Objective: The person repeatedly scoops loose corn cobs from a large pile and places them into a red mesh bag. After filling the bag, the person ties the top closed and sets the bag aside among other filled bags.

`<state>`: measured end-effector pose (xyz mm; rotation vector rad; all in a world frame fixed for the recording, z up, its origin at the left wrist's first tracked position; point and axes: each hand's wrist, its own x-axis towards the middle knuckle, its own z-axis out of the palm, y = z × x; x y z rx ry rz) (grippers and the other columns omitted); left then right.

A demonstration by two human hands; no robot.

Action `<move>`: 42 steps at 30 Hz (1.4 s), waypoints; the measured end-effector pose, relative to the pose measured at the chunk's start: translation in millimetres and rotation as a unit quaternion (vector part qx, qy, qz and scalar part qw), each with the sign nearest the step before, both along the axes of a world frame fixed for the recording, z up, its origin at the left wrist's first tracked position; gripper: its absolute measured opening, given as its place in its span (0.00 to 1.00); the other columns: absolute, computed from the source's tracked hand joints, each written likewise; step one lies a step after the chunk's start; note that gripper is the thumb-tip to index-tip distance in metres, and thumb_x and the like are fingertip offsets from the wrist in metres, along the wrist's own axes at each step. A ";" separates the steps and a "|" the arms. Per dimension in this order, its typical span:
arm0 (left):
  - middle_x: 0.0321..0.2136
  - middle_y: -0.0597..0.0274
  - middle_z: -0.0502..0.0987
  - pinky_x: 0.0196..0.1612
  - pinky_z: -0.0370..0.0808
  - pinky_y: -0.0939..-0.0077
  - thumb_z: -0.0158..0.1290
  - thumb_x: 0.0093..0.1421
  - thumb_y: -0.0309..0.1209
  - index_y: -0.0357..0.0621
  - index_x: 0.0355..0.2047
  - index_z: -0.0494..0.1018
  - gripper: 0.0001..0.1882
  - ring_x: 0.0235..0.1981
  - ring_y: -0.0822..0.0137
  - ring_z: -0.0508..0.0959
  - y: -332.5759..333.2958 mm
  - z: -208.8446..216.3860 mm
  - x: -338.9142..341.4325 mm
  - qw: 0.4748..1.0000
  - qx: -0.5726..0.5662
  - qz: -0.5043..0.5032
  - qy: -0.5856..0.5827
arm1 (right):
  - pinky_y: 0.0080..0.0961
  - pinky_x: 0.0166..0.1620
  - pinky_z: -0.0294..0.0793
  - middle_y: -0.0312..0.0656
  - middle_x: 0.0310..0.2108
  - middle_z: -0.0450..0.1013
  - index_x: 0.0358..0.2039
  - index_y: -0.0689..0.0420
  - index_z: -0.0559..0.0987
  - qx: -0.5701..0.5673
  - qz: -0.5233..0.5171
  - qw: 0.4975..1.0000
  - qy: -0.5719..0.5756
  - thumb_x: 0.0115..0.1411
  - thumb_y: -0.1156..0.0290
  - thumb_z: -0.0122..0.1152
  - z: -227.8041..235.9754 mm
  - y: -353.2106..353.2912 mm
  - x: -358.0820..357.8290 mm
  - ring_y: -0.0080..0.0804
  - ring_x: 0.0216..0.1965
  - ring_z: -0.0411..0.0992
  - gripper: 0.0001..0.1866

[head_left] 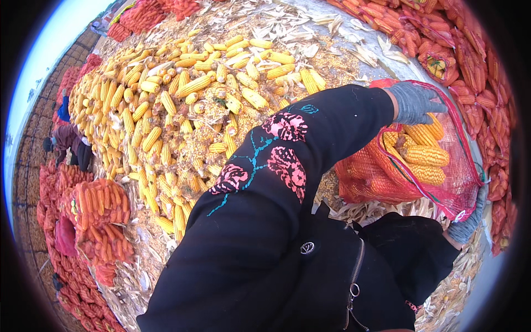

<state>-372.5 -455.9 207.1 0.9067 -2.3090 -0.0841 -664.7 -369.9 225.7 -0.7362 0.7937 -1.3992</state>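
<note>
Reaches with the left hand [415, 103], in a grey knitted glove, to the far edge of an open red mesh bag [359, 180], with fingers partly bent and slightly parted; cannot tell about any firm grip on mesh or corn. Touches the bag's near right side with the right hand [470, 217], also in a grey knitted glove, with fingers curved along the outside; cannot tell how tightly closed, being partly hidden. Holds thick yellow corn cobs [425, 156] inside the bag, in view at the mouth. Stretches a black sleeve with pink flowers [287, 169] just left of the bag. Spreads out a large heap of yellow cobs [166, 110] farther left of it, pale dry husks [409, 209] just below it, and filled red mesh sacks [481, 94] to its right.
</note>
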 end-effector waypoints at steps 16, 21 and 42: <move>0.61 0.42 0.55 0.61 0.52 0.50 0.54 0.53 0.51 0.56 0.57 0.65 0.32 0.63 0.43 0.52 476.1 -176.3 343.5 0.478 0.411 0.768 -0.113 | 0.37 0.46 0.74 0.49 0.49 0.67 0.60 0.53 0.62 -0.156 -0.211 0.751 0.606 0.51 0.89 0.51 -71.4 -90.2 -127.4 0.40 0.46 0.67 0.35; 0.52 0.38 0.68 0.56 0.63 0.64 0.54 0.55 0.49 0.37 0.57 0.61 0.37 0.54 0.48 0.68 586.2 -214.6 399.8 0.450 0.371 0.810 0.059 | 0.47 0.42 0.74 0.54 0.47 0.65 0.62 0.51 0.58 -0.053 -0.205 0.871 0.442 0.50 0.91 0.49 -56.3 -74.4 -93.9 0.45 0.39 0.68 0.39; 0.43 0.52 0.75 0.45 0.72 0.72 0.69 0.37 0.30 0.37 0.55 0.63 0.43 0.42 0.60 0.75 590.2 -248.9 363.6 0.362 0.260 0.588 0.675 | 0.26 0.48 0.71 0.46 0.47 0.70 0.62 0.55 0.60 -0.084 -0.145 0.449 0.878 0.48 0.79 0.57 -72.3 -121.6 -102.0 0.31 0.42 0.70 0.38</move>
